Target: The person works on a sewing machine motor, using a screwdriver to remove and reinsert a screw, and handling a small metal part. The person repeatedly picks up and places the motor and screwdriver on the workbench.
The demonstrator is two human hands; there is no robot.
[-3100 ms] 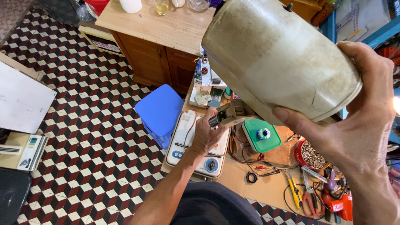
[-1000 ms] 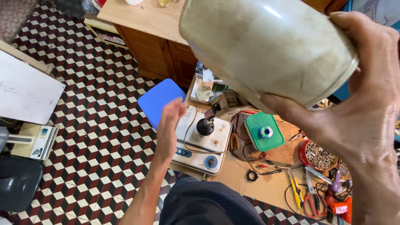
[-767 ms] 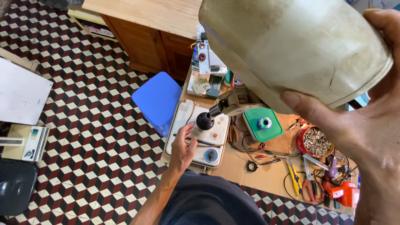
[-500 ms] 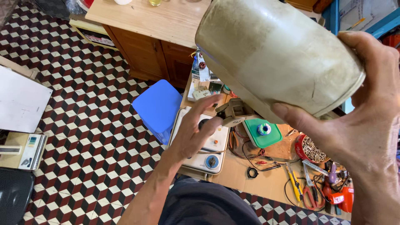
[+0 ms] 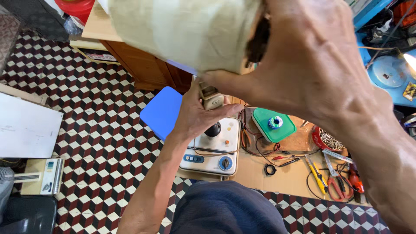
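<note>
Overhead, cream cylinder [image 5: 182, 30] in right hand [image 5: 312, 65]

Large cream-coloured cylindrical vessel [image 5: 186, 32], dusty and matte, held high and tipped on its side close to the camera, open end dark inside, small beige boxy part [image 5: 212, 97] with a round fitting, gripped upright above the worktop [image 5: 277, 173]

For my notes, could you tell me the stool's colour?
The stool is plain blue, seen in the head view.
</note>
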